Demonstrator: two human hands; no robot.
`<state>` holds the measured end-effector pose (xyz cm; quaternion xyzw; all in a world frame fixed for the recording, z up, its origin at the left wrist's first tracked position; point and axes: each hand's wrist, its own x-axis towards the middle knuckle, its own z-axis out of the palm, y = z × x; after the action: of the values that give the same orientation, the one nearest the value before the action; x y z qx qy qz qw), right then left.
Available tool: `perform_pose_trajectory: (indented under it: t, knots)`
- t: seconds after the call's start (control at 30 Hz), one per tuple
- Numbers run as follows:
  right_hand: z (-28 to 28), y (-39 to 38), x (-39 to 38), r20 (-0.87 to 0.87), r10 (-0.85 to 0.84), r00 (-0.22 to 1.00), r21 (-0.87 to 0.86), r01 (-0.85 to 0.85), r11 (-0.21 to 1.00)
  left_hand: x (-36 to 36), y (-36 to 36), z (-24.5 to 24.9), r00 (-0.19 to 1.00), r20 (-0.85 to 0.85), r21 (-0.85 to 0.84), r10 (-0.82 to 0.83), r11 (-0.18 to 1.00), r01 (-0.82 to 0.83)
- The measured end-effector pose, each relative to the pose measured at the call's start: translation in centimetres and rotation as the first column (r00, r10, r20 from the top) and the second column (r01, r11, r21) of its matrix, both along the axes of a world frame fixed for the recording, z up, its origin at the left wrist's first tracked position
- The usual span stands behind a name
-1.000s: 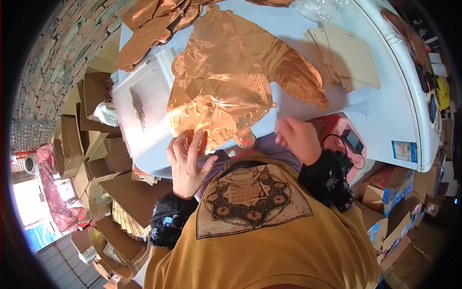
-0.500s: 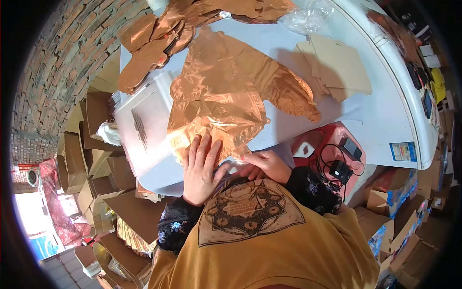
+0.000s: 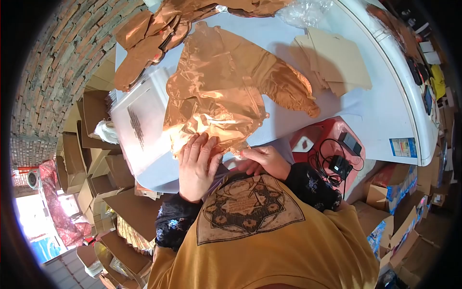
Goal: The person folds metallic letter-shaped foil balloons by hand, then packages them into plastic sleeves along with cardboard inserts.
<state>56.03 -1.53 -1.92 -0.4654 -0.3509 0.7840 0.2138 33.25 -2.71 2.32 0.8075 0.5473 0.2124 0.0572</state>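
Observation:
A copper-coloured foil balloon (image 3: pixel 216 77), partly puffed and wrinkled, is spread across the light table in front of me. My left hand (image 3: pixel 196 166) rests on its near edge, fingers extended over the foil and the thumb out to the side. To the right of it, my right hand (image 3: pixel 270 161) pinches the balloon's near corner between thumb and forefinger. The other fingers of that hand are curled below and partly hidden.
More copper foil pieces (image 3: pixel 139 58) lie at the back left. Beige cardboard sheets (image 3: pixel 337 62) and clear plastic wrap (image 3: pixel 305 12) are to the right. A pale plastic box (image 3: pixel 139 123) stands left. Black adapters with cables (image 3: pixel 340 166) sit on a red stool (image 3: pixel 315 139). Cardboard boxes (image 3: pixel 127 212) surround the table.
The fingers of my left hand have bent slightly and drawn back toward me on the foil. My right hand keeps its pinch on the corner. The view has shifted slightly.

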Motion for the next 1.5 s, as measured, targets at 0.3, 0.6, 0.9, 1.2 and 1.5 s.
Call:
perform_pose_trajectory:
  t: [0.3, 0.6, 0.9, 1.2, 1.5]
  knots:
    - [0.2, 0.0, -0.1, 0.021, 0.011, 1.0, 0.015, -0.011, 1.0, -0.1, 0.6, 0.2, 0.999, -0.046, 0.089, -0.015, 0.996, 0.019]
    - [0.0, 0.0, -0.2, 0.016, -0.001, 1.0, 0.002, 0.001, 1.0, 1.8, 1.4, 0.2, 0.996, -0.073, 0.14, -0.052, 0.988, 0.062]
    - [-0.1, -0.1, -0.2, 0.004, -0.001, 1.0, 0.016, 0.001, 1.0, 2.1, 1.6, -0.4, 0.994, -0.087, 0.14, -0.072, 0.987, 0.083]
    - [-0.3, 0.0, 0.0, 0.004, 0.045, 0.999, 0.008, -0.045, 0.999, 2.2, 1.6, -0.3, 0.993, -0.1, 0.132, -0.07, 0.988, 0.083]
    - [0.1, 0.1, 0.0, 0.004, 0.075, 0.997, 0.005, -0.075, 0.997, 2.1, 1.5, -0.3, 0.995, -0.075, 0.132, -0.071, 0.988, 0.081]
